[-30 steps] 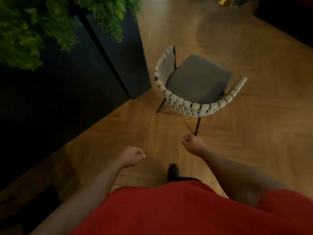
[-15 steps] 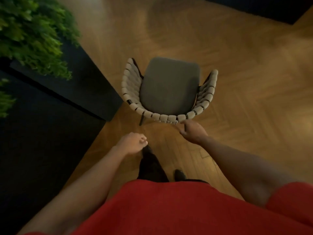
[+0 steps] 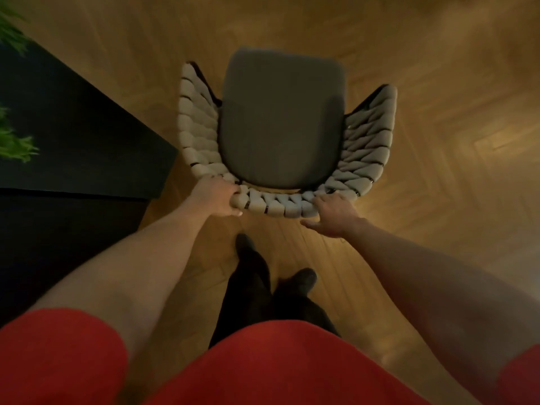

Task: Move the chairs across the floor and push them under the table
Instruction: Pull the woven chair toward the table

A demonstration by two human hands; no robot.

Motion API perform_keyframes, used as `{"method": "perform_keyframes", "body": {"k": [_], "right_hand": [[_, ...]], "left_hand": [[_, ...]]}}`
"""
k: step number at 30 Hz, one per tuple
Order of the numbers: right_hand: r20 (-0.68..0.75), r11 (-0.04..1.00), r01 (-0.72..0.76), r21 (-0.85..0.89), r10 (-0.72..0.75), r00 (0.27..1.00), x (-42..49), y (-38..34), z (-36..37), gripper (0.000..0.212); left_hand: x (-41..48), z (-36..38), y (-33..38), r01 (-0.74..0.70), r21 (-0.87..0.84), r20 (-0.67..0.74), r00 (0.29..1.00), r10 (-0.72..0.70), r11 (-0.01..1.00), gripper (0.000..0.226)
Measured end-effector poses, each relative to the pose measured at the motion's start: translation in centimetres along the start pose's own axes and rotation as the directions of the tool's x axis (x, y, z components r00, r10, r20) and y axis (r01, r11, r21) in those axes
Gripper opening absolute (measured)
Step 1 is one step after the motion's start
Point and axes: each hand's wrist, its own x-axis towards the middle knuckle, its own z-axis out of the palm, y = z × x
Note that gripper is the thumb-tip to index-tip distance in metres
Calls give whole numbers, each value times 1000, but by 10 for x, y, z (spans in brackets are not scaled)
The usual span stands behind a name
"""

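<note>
A chair [image 3: 282, 118] with a grey seat cushion and a pale woven wrap-around backrest stands on the wood floor directly in front of me, its back toward me. My left hand [image 3: 217, 197] grips the left end of the backrest's rear curve, fingers over the top rim and thumb below. My right hand [image 3: 333, 213] holds the right part of the same curve, fingers wrapped over the rim and thumb stretched out underneath. No table is in view.
A tall dark cabinet or planter block [image 3: 73, 135] stands close to the chair's left side, with green foliage [image 3: 13, 144] at the far left edge. Herringbone wood floor [image 3: 453, 141] spreads ahead and to the right. My dark shoes [image 3: 302, 280] are just behind the chair.
I have stepped up to the chair, which now fills the middle of the view. Both hands, earlier hanging as loose fists short of it, have taken hold of the backrest.
</note>
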Motion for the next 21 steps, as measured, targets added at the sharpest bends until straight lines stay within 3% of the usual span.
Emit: {"method": "perform_keyframes", "body": {"k": [7, 11, 21], "right_hand": [[196, 991, 11, -136, 16, 980, 56, 15, 3, 113], [198, 980, 132, -148, -101, 975, 64, 28, 4, 107], [187, 949, 289, -127, -263, 946, 73, 42, 8, 94]], "left_hand": [[49, 7, -19, -95, 255, 130, 989, 63, 962, 58], [54, 5, -21, -146, 238, 133, 984, 117, 960, 68], [48, 1, -3, -30, 189, 146, 989, 3, 982, 77]]}}
